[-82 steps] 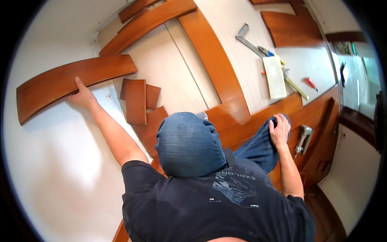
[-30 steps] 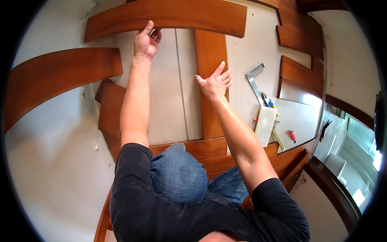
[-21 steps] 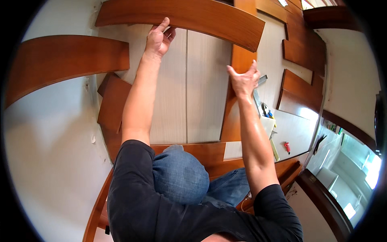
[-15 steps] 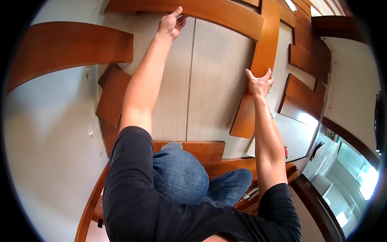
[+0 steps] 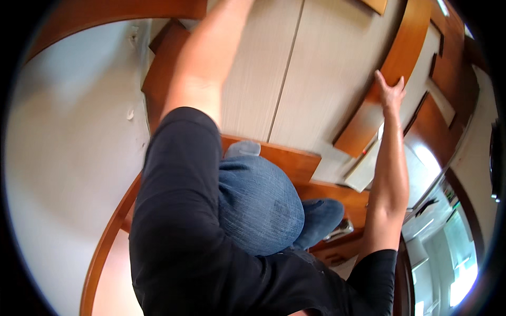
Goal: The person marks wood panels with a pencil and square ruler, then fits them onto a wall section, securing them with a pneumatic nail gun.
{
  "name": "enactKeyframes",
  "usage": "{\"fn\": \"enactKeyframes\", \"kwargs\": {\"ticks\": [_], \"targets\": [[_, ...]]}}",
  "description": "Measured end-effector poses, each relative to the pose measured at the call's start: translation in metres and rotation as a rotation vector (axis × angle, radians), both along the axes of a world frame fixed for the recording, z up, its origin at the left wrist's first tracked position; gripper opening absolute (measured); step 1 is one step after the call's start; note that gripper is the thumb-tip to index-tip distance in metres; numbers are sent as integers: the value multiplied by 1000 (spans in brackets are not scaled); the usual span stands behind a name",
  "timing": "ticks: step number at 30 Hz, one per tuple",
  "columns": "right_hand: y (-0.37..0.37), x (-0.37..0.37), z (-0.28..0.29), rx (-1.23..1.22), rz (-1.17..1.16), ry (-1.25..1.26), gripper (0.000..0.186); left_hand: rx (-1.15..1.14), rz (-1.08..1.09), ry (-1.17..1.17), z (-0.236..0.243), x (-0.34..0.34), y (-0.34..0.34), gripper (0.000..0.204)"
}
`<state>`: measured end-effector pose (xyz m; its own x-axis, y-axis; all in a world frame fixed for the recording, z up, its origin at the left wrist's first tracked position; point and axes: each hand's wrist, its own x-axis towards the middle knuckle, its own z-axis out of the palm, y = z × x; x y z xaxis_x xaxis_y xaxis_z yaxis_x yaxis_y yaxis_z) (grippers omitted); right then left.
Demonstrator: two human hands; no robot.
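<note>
My right hand (image 5: 391, 96) grips a long reddish-brown wooden board (image 5: 407, 47), thumb toward its left edge and fingers toward its right. The board slants from the upper right toward the middle, over a pale wood-grain panel (image 5: 316, 79) with a dark seam. My left forearm (image 5: 203, 58) reaches out past the top edge, so that hand and anything it touches are hidden. Below, my bent knee in blue jeans (image 5: 261, 205) is beside a grey-covered foot (image 5: 243, 149), near a lower brown board (image 5: 295, 160).
A white wall (image 5: 79, 131) runs along the left, with overlapping brown boards (image 5: 166, 66) beside it. A curved brown piece (image 5: 116, 11) crosses the upper left. More brown boards (image 5: 429, 124) are on the right. A pale flat piece (image 5: 363, 167) lies by my right forearm.
My view has shifted, so the scene sits higher and farther right. My left hand has gone out past the top edge. The right hand stays on the board.
</note>
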<state>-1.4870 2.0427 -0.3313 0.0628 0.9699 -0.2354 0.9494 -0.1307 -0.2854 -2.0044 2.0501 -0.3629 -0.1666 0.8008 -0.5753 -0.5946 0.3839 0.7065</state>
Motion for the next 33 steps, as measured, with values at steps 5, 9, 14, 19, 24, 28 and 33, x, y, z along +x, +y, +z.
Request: {"fn": "enactKeyframes", "kwargs": {"ticks": [5,9,14,19,24,28,33], "targets": [[-72,-75,147,-53,184,1016,82,61,-194,468,105,15,-115,36],[-131,-78,256,158,911,1167,67,-6,-220,572,128,31,-202,34],[-185,-62,317,274,1138,995,66,68,-424,535,118,73,-284,36],[-234,-21,382,396,1171,770,66,-26,-467,440,138,120,-331,38],[-279,-11,387,520,1289,866,65,-28,-282,625,174,99,-522,26],[-298,13,401,478,1275,749,65,-187,-332,478,151,135,-635,21],[-377,14,388,559,1212,770,65,-453,-577,592,147,90,-727,29]]}}
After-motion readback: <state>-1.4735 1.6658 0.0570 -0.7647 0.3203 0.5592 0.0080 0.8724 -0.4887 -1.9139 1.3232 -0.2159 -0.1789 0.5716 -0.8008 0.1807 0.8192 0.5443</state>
